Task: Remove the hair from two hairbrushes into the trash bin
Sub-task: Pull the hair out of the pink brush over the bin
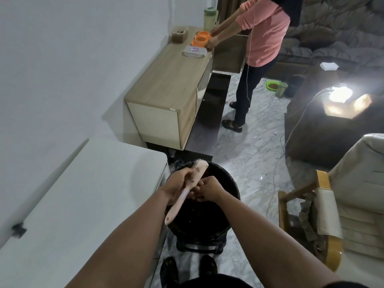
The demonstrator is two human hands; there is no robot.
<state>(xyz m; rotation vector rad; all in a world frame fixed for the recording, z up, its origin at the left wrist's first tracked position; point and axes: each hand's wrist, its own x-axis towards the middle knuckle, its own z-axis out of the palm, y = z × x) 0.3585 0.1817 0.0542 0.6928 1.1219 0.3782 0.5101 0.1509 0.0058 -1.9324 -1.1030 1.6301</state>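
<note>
A pale pink hairbrush [178,202] is held over the black round trash bin [226,208] on the floor in front of me. My left hand [176,186] grips the brush around its head, handle pointing down toward me, bristles facing right. Dark hair is tangled in the bristles. My right hand [208,189] is pressed against the bristle side, fingers pinched at the hair. A second hairbrush is not visible.
A white table [83,194] stands to my left, touching the bin's side. A wooden cabinet [166,88] lies beyond, where a person in a pink top [261,32] handles orange bowls. An armchair [332,215] sits right, a lit lamp [340,96] behind it.
</note>
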